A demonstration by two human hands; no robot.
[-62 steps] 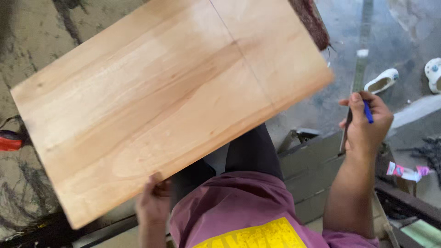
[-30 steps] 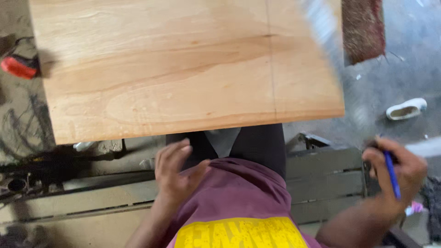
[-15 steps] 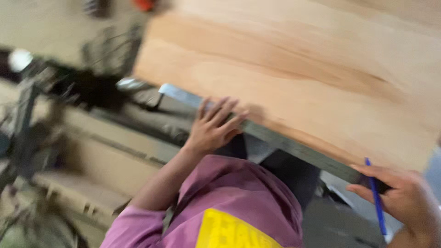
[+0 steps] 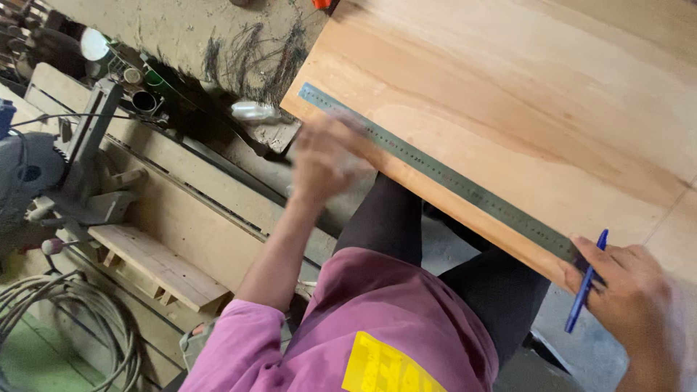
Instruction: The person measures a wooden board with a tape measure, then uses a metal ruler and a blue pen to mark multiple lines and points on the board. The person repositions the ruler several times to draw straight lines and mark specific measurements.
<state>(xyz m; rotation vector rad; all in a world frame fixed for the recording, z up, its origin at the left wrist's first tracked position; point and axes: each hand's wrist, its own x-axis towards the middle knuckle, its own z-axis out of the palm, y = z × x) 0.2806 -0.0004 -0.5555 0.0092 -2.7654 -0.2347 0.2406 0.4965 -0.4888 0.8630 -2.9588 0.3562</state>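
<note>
1. While the person sat with the wooden board [image 4: 523,109] resting across the knees, a steel ruler [image 4: 435,170] already lay flat along the board's near edge, running end to end.
2. At the ruler's right end, the right hand [image 4: 628,287] pinned the ruler down and clamped a blue pen [image 4: 584,283] between its fingers, tip not yet on the board.
3. Near the ruler's left end, the left hand [image 4: 319,163] was blurred, fingers apart, holding nothing.
4. Beyond the ruler, one pencil line [image 4: 671,207] crossed the board; no new line along the ruler showed, so marking seemingly remained.
</note>
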